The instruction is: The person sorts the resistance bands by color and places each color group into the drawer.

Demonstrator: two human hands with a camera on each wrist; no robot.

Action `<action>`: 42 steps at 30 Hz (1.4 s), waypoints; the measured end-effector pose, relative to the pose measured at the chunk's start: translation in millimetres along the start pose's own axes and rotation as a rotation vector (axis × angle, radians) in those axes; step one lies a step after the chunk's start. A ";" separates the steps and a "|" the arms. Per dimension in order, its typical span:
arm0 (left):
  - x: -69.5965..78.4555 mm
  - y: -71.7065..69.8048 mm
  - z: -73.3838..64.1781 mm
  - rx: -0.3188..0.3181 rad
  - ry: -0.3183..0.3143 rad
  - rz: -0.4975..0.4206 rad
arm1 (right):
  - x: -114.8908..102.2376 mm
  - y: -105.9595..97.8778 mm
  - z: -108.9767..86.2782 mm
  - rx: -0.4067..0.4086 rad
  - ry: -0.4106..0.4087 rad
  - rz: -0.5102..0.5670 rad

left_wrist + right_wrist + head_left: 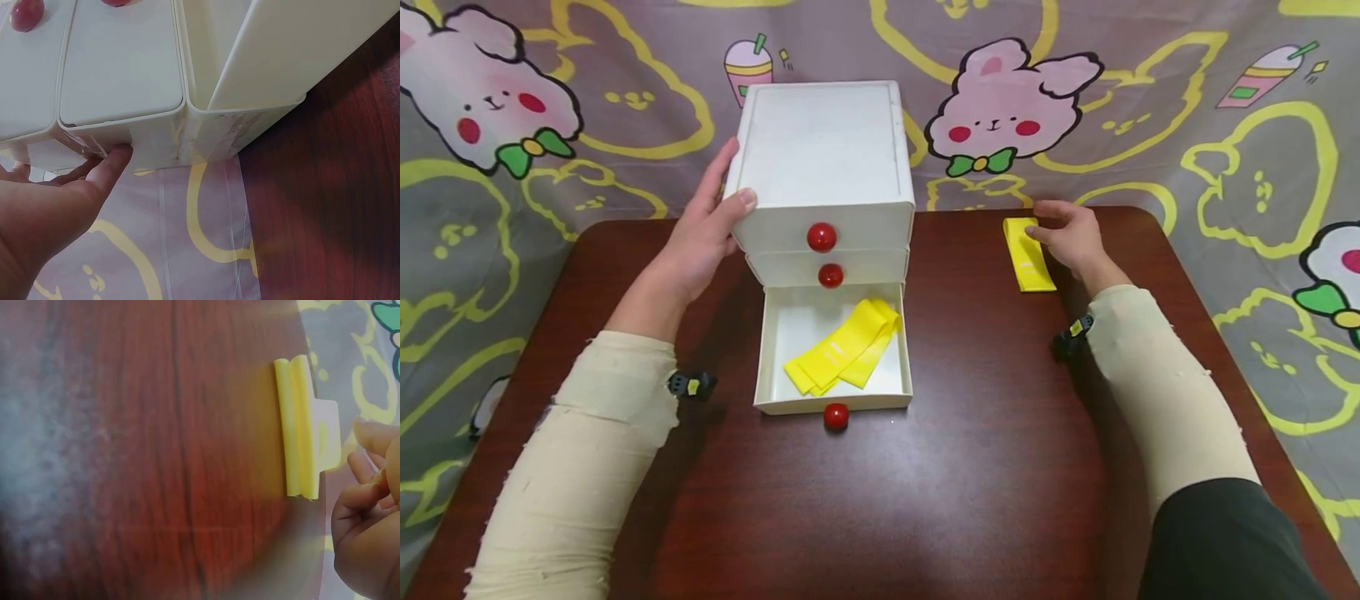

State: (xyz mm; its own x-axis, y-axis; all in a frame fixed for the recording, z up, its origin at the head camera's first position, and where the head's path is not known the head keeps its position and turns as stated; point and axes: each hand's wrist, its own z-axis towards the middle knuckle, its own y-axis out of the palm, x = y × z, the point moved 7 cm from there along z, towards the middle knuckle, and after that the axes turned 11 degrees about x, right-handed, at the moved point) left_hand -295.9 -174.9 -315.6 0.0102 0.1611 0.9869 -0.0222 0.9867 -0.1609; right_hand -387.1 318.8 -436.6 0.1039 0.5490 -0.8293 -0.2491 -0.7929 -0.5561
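Note:
A white three-drawer cabinet (820,150) stands at the back of the table, its bottom drawer (786,312) pulled out. Inside that drawer lie flat yellow bands (838,350), folded and crossing one another. My left hand (696,229) rests against the cabinet's left side, thumb at the upper front corner. The left wrist view shows fingertips (122,153) touching the side wall. To the right, a folded yellow band (1028,262) with small print lies on the table. My right hand (1075,242) hovers beside it, fingers bent loosely; a gap separates the hand from the band (297,431) in the right wrist view.
Round red knobs (836,416) sit on the drawer fronts, and the upper two drawers are closed. Dark wood table (970,450) extends in front of the cabinet. A patterned cloth (850,42) hangs directly behind the table's back edge.

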 end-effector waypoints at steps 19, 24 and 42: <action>-2.0 -1.1 1.0 -0.003 0.004 0.010 | -1.2 9.2 1.3 0.000 -0.058 -0.272; -0.6 -1.0 0.2 -0.001 0.007 0.004 | -3.0 4.6 -5.0 0.025 -0.091 -0.257; -0.7 -1.1 -0.3 -0.001 0.004 0.010 | -23.8 -30.1 -53.6 0.220 -0.147 -0.220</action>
State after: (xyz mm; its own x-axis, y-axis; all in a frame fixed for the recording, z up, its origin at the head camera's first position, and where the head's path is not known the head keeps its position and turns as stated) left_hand -295.7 -176.1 -316.2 0.0143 0.1711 0.9851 -0.0214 0.9851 -0.1708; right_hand -330.5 315.5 -403.1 0.0420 0.7453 -0.6654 -0.4393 -0.5844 -0.6823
